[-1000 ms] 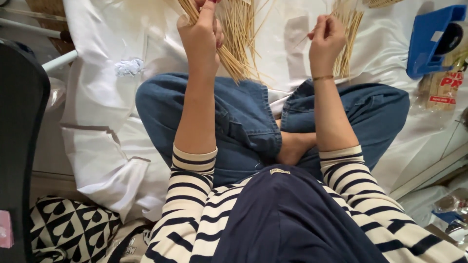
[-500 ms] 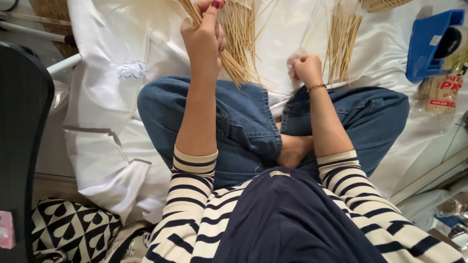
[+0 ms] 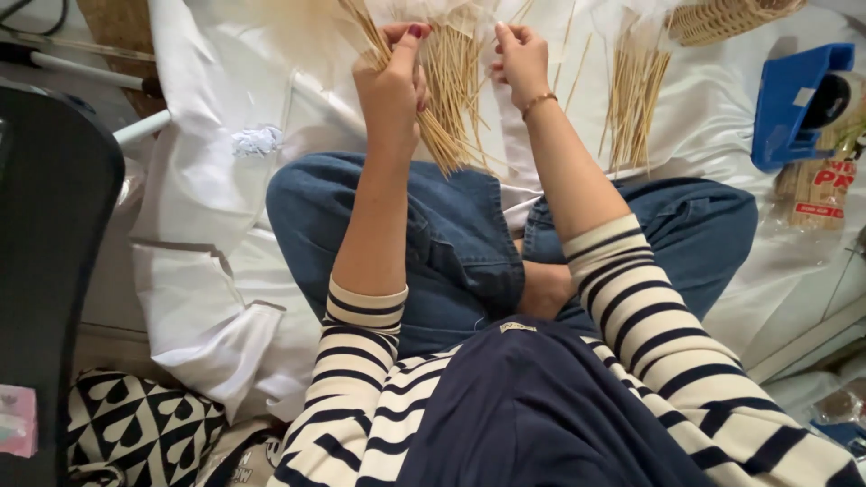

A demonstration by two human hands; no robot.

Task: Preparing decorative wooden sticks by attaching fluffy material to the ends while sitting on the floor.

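The left hand (image 3: 392,86) is raised with its forearm upright, fingers wrapped tight round a bundle of thin wooden sticks (image 3: 442,99) that slants down toward the knee. Just right of the bundle, the right hand (image 3: 519,59) (bracelet at the wrist) pinches a stick; which one is unclear.

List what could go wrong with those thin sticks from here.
The left hand grips a splayed bundle of sticks above the lap; loose ones could slip onto the jeans. The right hand works at the pointed ends and might get pricked. Falling sticks could mix into the sorted pile on the white sheet.
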